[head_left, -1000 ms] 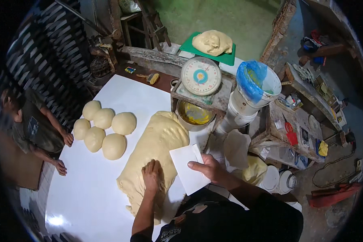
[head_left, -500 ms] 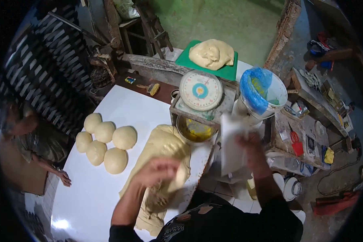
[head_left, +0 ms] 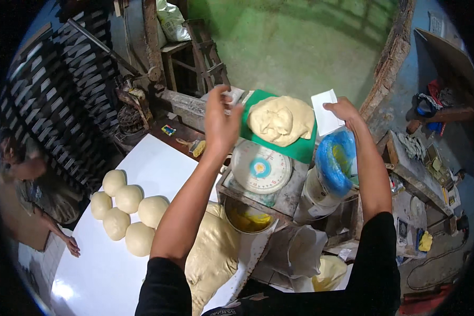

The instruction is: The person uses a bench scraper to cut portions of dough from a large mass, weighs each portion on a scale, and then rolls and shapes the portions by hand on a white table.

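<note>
Beyond the dial scale (head_left: 259, 169), head view: dough mound (head_left: 280, 120) on green tray (head_left: 298, 151); left hand (head_left: 222, 120) loosely open, empty, just left of it; right hand (head_left: 344, 111) pinches white scraper (head_left: 325, 112) just right; step seems reaching in; next move calls for two-sided support.

dough balls (head_left: 128, 199): 6 | large dough masses (head_left: 282, 121): 2 | white scraper (head_left: 325, 117): 1 | green board (head_left: 302, 151): 1 | dial scale (head_left: 261, 167): 1

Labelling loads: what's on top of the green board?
One big lump of dough. The green board shows around its edges; the dough covers its middle, so whatever lies directly underneath can't be seen.
</note>
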A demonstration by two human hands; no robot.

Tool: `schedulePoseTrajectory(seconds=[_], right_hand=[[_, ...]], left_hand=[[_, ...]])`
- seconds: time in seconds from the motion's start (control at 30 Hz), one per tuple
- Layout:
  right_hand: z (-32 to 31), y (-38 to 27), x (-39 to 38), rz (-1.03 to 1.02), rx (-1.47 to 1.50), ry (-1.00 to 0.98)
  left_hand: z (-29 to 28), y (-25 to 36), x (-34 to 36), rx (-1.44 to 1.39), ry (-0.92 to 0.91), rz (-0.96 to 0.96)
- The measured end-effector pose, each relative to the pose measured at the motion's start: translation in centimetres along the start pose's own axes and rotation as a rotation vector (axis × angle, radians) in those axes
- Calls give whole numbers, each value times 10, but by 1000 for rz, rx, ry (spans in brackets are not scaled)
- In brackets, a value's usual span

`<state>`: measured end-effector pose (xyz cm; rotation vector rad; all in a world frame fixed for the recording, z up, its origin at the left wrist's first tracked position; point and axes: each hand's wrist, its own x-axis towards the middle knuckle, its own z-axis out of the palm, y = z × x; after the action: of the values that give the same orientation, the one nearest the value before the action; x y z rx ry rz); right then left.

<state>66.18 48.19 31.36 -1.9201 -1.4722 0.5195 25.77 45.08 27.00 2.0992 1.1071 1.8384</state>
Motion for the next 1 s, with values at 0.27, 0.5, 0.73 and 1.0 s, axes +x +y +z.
schedulePoseTrajectory(seconds=[0.27, 0.5, 0.73, 1.0], right_hand=[[118, -100, -53, -274, 755, -505], [264, -169, -216, -157, 1545, -1510], [417, -124, -484, -29, 801, -1208], [574, -112, -641, -1090, -166, -917]], left_hand=[[-53, 24, -68, -1578, -249, -876], [-188, 7, -190, -1929, 376, -848], [-524, -15, -514, 323, 685, -908], [-392, 52, -646, 711, -33, -1205]])
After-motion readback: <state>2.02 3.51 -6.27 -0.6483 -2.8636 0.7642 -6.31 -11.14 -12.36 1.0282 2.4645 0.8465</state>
